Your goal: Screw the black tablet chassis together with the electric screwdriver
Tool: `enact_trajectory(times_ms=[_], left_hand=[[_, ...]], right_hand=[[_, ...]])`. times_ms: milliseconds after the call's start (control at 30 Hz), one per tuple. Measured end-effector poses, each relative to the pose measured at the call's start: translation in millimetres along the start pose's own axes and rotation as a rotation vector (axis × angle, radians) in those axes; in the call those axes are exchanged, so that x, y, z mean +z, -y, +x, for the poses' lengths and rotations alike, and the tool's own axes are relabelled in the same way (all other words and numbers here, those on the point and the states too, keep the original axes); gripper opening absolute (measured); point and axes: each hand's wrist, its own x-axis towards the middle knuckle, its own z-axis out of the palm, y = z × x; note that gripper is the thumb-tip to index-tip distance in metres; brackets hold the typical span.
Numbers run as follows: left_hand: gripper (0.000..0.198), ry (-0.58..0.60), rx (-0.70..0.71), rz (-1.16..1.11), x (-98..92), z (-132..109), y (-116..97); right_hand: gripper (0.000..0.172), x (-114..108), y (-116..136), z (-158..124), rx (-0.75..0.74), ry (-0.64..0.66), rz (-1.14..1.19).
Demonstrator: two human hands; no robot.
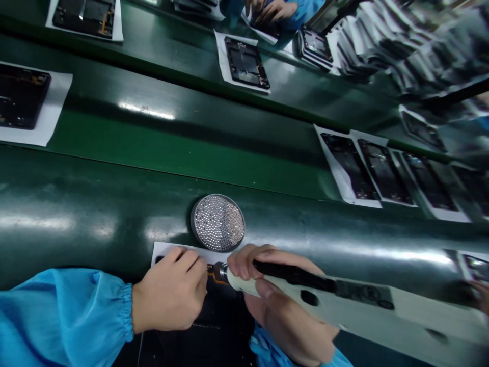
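My left hand [170, 290] presses down on a dark phone frame [202, 326] that lies on a white paper sheet [179, 252], its fingertips near an orange flex strip [210, 273]. My right hand [278, 300] grips a white electric screwdriver [344, 300] with a black strip along its top. The screwdriver's metal tip [220, 272] points down at the phone frame beside my left fingers. Both hands and the tool hide most of the frame, and the tip's exact contact point is hidden.
A round metal screw tray [217, 223] full of small screws stands just above my hands on the green conveyor belt [114, 204]. Other phone frames lie on white sheets along the belts. A co-worker's hands [267, 10] work at the top.
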Motion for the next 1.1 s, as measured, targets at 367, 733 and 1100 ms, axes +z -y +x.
enact_trajectory(times_ms=[367, 733, 1100], left_hand=[[0.019, -0.029, 0.000, -0.008, 0.3, -0.7, -1.0], [0.019, -0.030, 0.009, -0.002, 1.9, -0.7, 0.5], [0.020, -0.036, 0.010, -0.005, 2.3, -0.8, -1.3]], right_hand=[[0.023, 1.9, -1.0, -1.4, 0.003, -0.020, -0.032], [0.026, 2.4, -2.3, -3.7, -0.031, 0.008, -0.023], [0.024, 3.0, 1.2, -4.2, 0.002, 0.015, -0.023]])
